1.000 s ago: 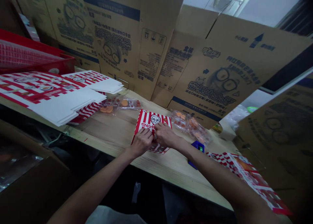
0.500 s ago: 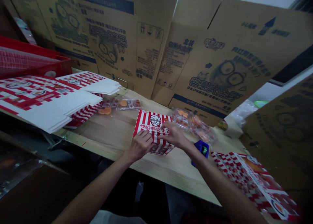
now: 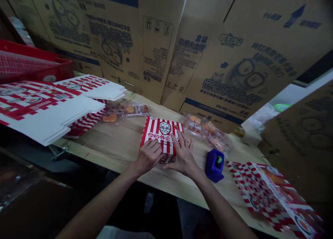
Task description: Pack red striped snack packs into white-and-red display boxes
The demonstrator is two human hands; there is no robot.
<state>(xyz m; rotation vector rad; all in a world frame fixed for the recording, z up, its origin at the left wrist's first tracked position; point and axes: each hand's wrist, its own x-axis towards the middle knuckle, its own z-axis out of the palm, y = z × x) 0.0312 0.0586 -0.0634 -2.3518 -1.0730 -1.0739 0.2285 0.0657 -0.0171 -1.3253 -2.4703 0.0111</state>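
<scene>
A closed red-and-white striped box (image 3: 155,125) with a bearded face on its lid sits on the wooden table in front of me. My left hand (image 3: 150,156) is curled over the near left edge of the lid, fingers bent against the box. On the box's right side lies my right hand (image 3: 183,157), fingers spread, tips on the lid and thumb by the near side. Part of the lid's lettering is hidden under the fingers. Right of that hand stands a blue tape dispenser (image 3: 214,165) with a green roll.
Flat striped cartons (image 3: 78,114) are stacked at left beside a red crate (image 3: 61,70). Clear snack packets (image 3: 136,109) lie behind the box, with more packets (image 3: 194,124) at its right. Striped boxes (image 3: 270,194) lie at far right. Large cardboard cartons (image 3: 166,58) wall the back.
My right hand has opened from a bent-finger hold over the lid and moved nearer to me, down the box's right side. My left hand stays at the near left edge.
</scene>
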